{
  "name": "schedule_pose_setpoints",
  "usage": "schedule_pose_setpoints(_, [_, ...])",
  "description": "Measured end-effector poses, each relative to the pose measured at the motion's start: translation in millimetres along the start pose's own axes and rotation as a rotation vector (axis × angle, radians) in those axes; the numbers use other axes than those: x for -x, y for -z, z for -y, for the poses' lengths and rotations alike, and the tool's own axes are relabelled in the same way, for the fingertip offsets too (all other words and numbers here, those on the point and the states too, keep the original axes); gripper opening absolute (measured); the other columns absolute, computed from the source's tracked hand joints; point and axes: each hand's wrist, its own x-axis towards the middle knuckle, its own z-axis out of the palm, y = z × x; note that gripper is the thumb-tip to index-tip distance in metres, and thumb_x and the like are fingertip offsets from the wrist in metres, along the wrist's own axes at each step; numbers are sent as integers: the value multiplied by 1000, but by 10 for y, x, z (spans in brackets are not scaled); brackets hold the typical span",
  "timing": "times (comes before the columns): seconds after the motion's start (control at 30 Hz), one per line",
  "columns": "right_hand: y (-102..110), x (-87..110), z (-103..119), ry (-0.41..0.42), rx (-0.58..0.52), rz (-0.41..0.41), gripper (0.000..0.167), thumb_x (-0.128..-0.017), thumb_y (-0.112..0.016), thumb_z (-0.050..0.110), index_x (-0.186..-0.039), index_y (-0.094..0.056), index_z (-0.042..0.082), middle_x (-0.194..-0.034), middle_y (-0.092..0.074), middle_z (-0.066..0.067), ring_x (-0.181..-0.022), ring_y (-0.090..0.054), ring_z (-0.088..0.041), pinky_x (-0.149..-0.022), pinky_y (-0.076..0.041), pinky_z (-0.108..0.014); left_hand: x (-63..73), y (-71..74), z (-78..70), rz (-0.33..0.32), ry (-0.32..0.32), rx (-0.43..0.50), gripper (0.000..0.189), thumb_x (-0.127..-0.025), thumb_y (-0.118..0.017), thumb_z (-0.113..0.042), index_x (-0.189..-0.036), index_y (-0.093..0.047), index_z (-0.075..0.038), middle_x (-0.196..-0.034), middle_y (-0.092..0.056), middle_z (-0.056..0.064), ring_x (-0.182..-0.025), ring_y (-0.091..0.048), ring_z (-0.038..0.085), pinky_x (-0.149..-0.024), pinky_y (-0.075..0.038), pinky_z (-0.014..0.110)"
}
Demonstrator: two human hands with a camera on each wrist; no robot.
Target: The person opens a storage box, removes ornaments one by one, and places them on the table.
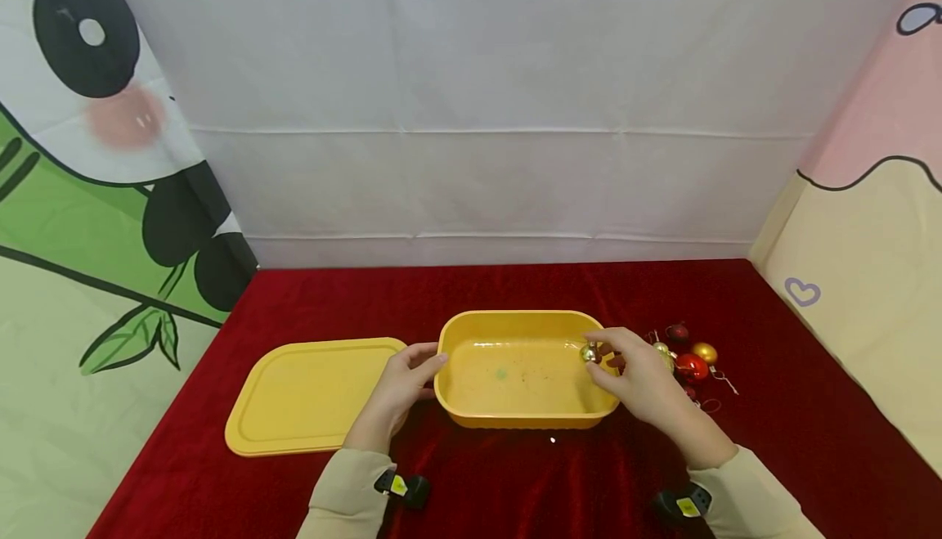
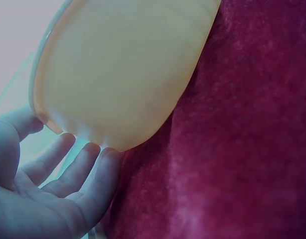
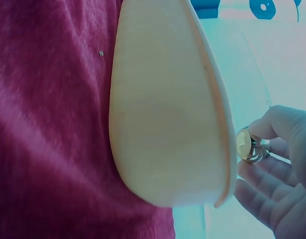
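A yellow plastic box (image 1: 526,421) stands without its lid on the red cloth, its inside facing up. At its left end my left hand (image 1: 403,379) grips it, thumb at the rim and fingertips against the outer wall, as the left wrist view also shows. Over the box's right end, my right hand (image 1: 639,375) pinches a small shiny gold Christmas bauble (image 3: 245,143) between thumb and fingers. Part of the bauble is hidden by the fingers in the head view.
Left of the box lies a flat yellow lid (image 1: 316,396). Several small baubles, among them a red bauble (image 1: 692,368) and a gold bauble (image 1: 704,352), lie grouped beyond my right hand. A tiny white speck (image 1: 553,440) sits in front of the box. White cloth (image 1: 508,187) hangs behind.
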Motion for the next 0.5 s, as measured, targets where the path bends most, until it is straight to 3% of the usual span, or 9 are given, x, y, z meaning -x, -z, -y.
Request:
schedule_pose_setpoints(0.2, [101,83,-60,-29,29,-5,34,-76,-74,4,-108,-64,3,-98,-66,-7,-80,-65,-19,-67,-56,-34,18,-9,-16,3,-2,2,45,-92,-61,-29,-131,-52,-7,-128,-56,15,-102,-62,23,-79,-56,36])
schedule_pose_setpoints(0.5, [262,151,-265,-56,27,-46,35,-74,-75,0,-107,-63,3,-93,-67,-7,-76,-67,-22,-65,-57,-35,-93,-9,54,2,-3,14,45,-93,-60,-27,-132,-51,-6,-128,-56,16,-102,-62,23,-79,-56,37])
